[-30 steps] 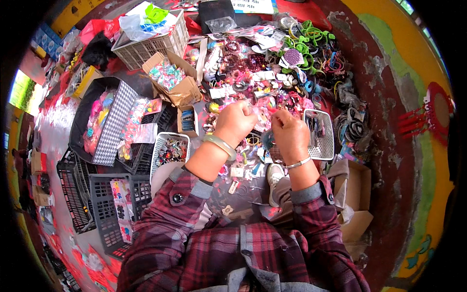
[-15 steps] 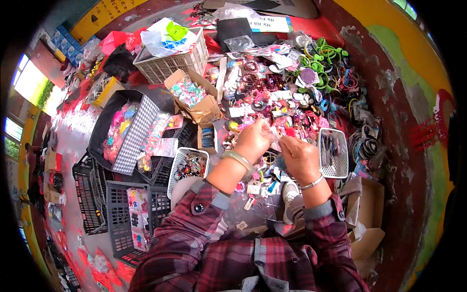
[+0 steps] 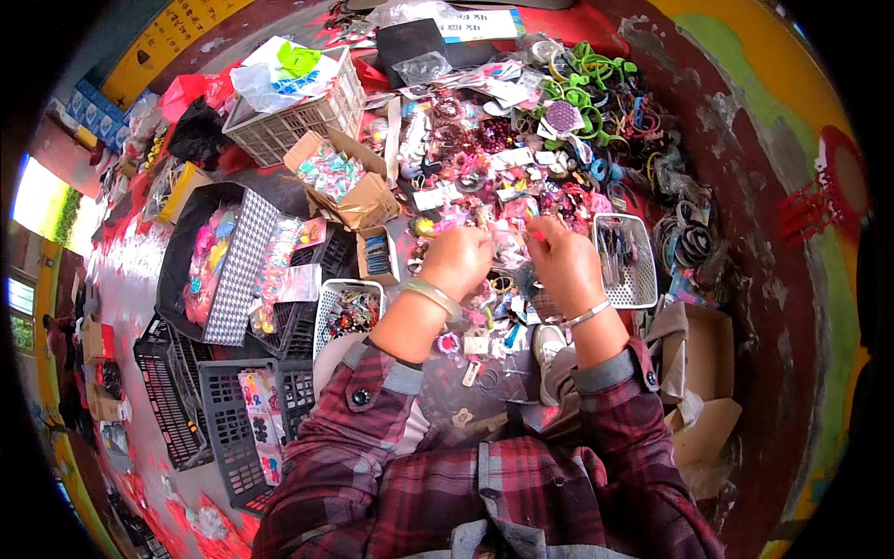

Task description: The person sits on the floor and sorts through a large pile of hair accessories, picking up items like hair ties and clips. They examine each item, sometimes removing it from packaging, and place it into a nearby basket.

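Note:
Both forearms reach forward in plaid sleeves, over a wide heap of small hair accessories (image 3: 484, 168). My left hand (image 3: 458, 264), with a pale bangle at the wrist, is closed, its fingertips pinched together; what they hold is too small to make out. Opposite it, my right hand (image 3: 566, 270), wearing a silver bangle, pinches a small red piece (image 3: 539, 236). Something pale and translucent shows between the two hands, but whether either one holds it I cannot tell. Beyond the fingers lie pink and red hair ties, carded pieces and green headbands (image 3: 596, 79).
White baskets stand on either side, one with mixed clips (image 3: 326, 321), one with dark thin pieces (image 3: 650, 279). Leftward are a carton of wrapped pieces (image 3: 363, 200), a houndstooth-sided box (image 3: 226, 270) and black crates (image 3: 209, 401). A cardboard box (image 3: 712, 373) sits at right, a wall beyond.
My hands have moved apart, and the red piece now shows at my right fingertips. The whole view has shifted a little, with the surroundings sliding left.

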### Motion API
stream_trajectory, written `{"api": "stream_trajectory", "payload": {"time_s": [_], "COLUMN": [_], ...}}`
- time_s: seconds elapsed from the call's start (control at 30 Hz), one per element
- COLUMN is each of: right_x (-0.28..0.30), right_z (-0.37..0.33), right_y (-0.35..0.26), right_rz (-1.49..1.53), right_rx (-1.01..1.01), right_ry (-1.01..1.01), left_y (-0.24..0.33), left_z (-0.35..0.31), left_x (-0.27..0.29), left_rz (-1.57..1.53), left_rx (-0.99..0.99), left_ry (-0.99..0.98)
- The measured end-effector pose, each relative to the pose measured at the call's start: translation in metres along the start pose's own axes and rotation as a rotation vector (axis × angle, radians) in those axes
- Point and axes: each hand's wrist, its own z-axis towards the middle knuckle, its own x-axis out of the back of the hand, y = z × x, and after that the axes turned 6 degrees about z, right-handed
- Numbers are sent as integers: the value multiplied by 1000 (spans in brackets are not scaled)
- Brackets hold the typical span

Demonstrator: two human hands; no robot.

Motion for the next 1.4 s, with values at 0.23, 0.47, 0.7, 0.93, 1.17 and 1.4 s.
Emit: {"api": "stream_trajectory", "payload": {"time_s": [0.23, 0.47, 0.7, 0.93, 1.17, 1.4], "right_x": [44, 11, 2, 6, -4, -7], "right_z": [10, 0, -6, -5, -2, 0], "right_y": [1, -10, -18, -18, -3, 1], "right_rz": [1384, 1074, 388, 250, 875, 332], "right_rx": [-532, -30, 205, 268, -53, 141], "right_ry": [-222, 13, 64, -57, -266, -50], "left_y": [-1, -12, -4, -3, 6, 3], "left_z": [5, 9, 7, 7, 4, 3], "left_x": [14, -3, 7, 9, 13, 11], "left_rz": [158, 54, 77, 53, 88, 78], "left_rx": [138, 181, 211, 179, 153, 15], "left_ry": [-66, -67, -144, -198, -297, -283]}}
